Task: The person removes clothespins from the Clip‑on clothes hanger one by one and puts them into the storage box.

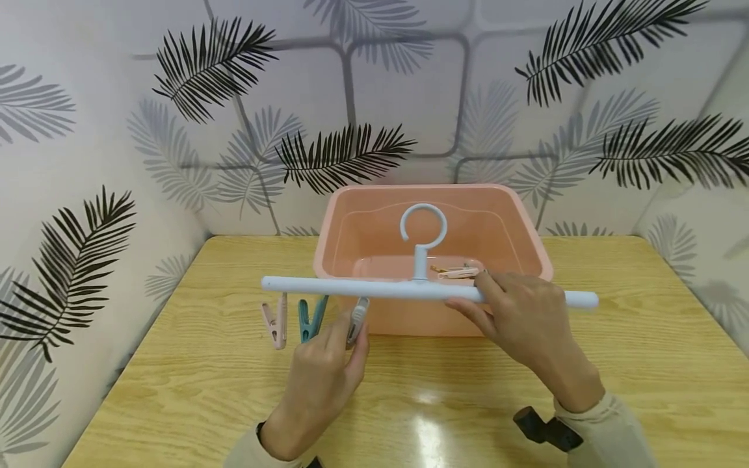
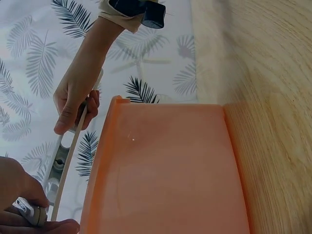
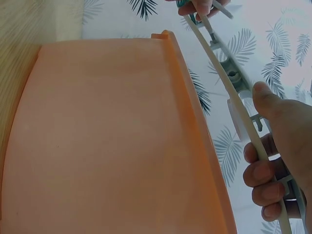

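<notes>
A pale blue hanger (image 1: 351,288) with an open round hook is held level in front of a pink basin (image 1: 433,318). My right hand (image 1: 529,318) grips its bar right of the hook, fingers curled over it in the right wrist view. My left hand (image 1: 328,370) pinches a grey clothespin (image 1: 357,320), its tip just under the bar left of the hook; whether it bites the bar I cannot tell. A pink clothespin (image 1: 276,323) and a teal clothespin (image 1: 312,320) hang at the bar's left part. My left hand partly hides the teal one.
Inside the basin lie several more clothespins (image 1: 459,273), partly behind the bar. The basin stands on a wood-grain table (image 1: 193,364) against a wall (image 1: 404,84) with a leaf pattern. Dark straps with small devices (image 1: 547,430) sit at my wrists.
</notes>
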A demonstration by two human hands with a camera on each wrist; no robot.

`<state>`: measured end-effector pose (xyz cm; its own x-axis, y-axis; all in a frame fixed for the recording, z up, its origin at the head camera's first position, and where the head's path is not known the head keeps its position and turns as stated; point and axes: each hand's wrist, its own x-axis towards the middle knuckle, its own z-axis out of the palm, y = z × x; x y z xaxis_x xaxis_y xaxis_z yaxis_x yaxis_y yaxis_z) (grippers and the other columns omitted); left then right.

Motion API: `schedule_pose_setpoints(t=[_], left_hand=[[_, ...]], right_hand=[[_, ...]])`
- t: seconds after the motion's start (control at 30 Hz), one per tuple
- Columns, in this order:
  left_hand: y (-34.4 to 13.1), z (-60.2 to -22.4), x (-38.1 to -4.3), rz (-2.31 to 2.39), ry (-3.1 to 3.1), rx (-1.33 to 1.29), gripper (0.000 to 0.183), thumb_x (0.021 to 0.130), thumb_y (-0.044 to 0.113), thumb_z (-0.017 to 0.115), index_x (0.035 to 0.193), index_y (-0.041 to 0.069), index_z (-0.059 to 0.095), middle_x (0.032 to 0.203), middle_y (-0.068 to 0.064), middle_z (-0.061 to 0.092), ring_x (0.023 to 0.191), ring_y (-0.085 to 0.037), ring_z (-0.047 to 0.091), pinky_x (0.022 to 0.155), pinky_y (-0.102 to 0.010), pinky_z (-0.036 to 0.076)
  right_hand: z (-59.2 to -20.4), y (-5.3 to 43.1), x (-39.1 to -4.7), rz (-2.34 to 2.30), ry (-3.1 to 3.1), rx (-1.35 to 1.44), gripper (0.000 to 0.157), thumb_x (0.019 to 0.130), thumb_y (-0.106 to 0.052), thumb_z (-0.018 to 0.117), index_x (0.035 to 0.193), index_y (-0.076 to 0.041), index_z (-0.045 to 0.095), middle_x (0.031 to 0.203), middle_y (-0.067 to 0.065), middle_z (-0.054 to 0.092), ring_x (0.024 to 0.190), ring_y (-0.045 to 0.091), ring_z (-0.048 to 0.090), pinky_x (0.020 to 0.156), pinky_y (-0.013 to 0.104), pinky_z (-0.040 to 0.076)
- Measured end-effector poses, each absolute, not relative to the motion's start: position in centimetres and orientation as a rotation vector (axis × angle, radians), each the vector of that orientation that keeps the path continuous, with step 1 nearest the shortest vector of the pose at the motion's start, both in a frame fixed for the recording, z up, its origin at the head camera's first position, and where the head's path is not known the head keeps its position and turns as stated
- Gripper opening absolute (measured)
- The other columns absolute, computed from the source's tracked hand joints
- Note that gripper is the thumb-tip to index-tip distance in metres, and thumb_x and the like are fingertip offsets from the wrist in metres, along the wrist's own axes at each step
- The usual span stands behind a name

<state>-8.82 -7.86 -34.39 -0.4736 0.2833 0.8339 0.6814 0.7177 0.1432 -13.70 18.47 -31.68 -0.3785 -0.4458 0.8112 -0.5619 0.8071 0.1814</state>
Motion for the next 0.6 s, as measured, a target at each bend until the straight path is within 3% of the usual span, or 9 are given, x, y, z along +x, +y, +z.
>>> schedule_pose_setpoints(t=[0.1, 0.23, 0.43, 0.6], left_hand=[[-7.9, -34.2, -8.4, -0.587, -2.106, -0.728, 0.009, 0.089, 0.002, 0.062, 0.090, -0.006, 0.059, 0.063, -0.007, 0.062, 0.048, -0.011, 0.059, 0.042, -0.017, 0.045], [-7.9, -34.1, -7.6, -0.602, -2.151, -0.733, 0.021, 0.073, -0.008, 0.074, 0.088, -0.005, 0.059, 0.063, -0.006, 0.061, 0.046, -0.008, 0.057, 0.042, -0.014, 0.042], [-7.6, -33.6, -7.1, -0.625, -2.172, -0.741, 0.021, 0.073, -0.008, 0.075, 0.087, -0.004, 0.060, 0.062, -0.004, 0.061, 0.047, -0.007, 0.057, 0.044, -0.012, 0.042], [-7.5, -33.2, -6.9, -0.643, -2.191, -0.754, 0.021, 0.073, -0.008, 0.075, 0.087, -0.004, 0.059, 0.062, -0.003, 0.060, 0.047, -0.007, 0.057, 0.045, -0.012, 0.042]], right_hand=[[-31.6, 18.8, -13.7, 0.141, -2.027, 0.765, 0.063, 0.096, -0.065, 0.032, 0.076, -0.007, 0.049, 0.053, -0.003, 0.035, 0.039, 0.014, 0.033, 0.036, 0.027, 0.019], [-31.7, 19.5, -13.5, 0.129, -2.047, 0.787, 0.066, 0.096, -0.065, 0.032, 0.082, -0.006, 0.056, 0.054, -0.002, 0.042, 0.040, 0.017, 0.042, 0.035, 0.028, 0.024], [-31.8, 20.1, -13.6, 0.148, -2.019, 0.797, 0.069, 0.096, -0.064, 0.034, 0.090, -0.002, 0.064, 0.055, 0.001, 0.050, 0.040, 0.018, 0.046, 0.034, 0.029, 0.026], [-31.8, 20.4, -13.8, 0.168, -1.972, 0.778, 0.065, 0.097, -0.063, 0.034, 0.076, -0.005, 0.055, 0.052, -0.002, 0.040, 0.037, 0.015, 0.034, 0.035, 0.028, 0.021]])
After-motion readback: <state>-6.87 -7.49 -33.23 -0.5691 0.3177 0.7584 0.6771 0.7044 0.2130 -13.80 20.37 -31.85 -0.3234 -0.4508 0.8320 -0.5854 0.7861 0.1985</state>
